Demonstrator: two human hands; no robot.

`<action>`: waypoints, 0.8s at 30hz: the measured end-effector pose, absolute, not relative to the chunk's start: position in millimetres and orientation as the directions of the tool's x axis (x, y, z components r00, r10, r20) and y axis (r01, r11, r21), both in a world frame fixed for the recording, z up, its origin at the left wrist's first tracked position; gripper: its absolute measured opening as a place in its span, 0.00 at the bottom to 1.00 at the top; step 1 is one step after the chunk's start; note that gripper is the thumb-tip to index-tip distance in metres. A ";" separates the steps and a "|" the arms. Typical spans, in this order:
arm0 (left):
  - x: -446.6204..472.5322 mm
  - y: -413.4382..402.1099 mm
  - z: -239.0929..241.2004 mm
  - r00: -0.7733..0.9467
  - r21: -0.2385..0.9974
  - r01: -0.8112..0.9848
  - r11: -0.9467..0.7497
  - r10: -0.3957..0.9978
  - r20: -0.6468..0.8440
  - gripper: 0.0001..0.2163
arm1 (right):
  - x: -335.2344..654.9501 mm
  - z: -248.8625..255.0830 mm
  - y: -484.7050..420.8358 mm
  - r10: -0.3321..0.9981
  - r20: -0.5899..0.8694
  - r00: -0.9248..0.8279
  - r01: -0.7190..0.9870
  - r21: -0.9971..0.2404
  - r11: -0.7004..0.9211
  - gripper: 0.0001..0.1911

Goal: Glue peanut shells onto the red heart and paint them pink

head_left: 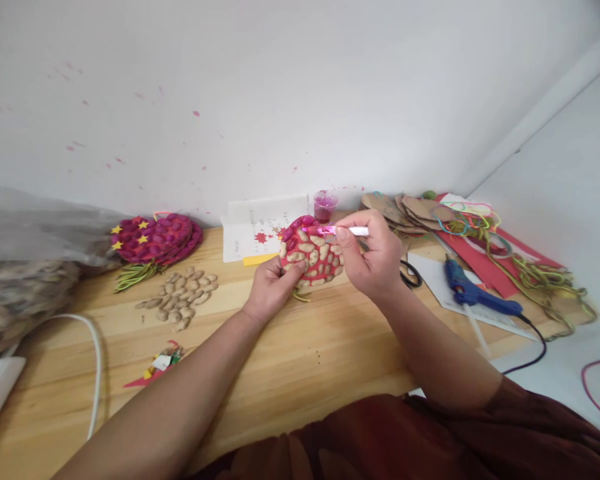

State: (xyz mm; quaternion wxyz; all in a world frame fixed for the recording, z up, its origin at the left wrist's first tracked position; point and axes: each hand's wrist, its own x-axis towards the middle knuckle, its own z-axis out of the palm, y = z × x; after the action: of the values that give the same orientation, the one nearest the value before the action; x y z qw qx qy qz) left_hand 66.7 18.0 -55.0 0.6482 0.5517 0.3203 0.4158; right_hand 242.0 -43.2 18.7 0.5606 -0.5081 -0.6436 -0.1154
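Note:
My left hand [275, 287] grips the lower left edge of a round red disc covered with peanuts [314, 257], its thumb on the front. Peanuts along the disc's upper left are coated in magenta paint; the others show their bare tan shells. Between the thumb and fingers of my right hand [373, 257] is a white-handled paintbrush [357, 231]. Its pink-smeared tip lies over the painted upper part of the disc; whether it touches cannot be made out. Behind the disc stands a clear cup of magenta paint [325, 207].
Loose peanuts [183, 293] lie to the left, before stacked painted discs with yellow stars [155, 239]. A plastic bag of peanuts [25, 287] and a white cable [97, 360] sit farther left. Rightward are a blue glue gun [480, 293], cardboard discs [413, 212] and green yarn [545, 287].

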 end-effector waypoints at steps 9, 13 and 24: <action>66.3 18.3 -55.6 0.404 0.992 -0.093 -0.087 0.907 0.118 0.14 | 239.2 20.2 -45.5 0.543 0.832 0.116 0.791 -0.408 0.456 0.01; 65.2 18.2 -56.8 0.408 0.986 -0.038 -0.164 0.898 0.165 0.13 | 240.8 20.5 -45.1 0.516 0.846 0.137 0.806 -0.398 0.438 0.02; 63.7 16.2 -54.2 0.360 0.977 0.052 -0.205 0.917 0.173 0.13 | 237.5 23.0 -48.1 0.522 0.847 0.104 0.817 -0.372 0.441 0.01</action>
State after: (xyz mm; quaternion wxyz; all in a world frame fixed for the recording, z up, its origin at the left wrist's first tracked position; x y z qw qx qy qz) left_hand 63.7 16.2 -54.2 0.5084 0.6494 0.3730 0.4251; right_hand 237.5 -48.1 23.0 0.5394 -0.5106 -0.6555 -0.1364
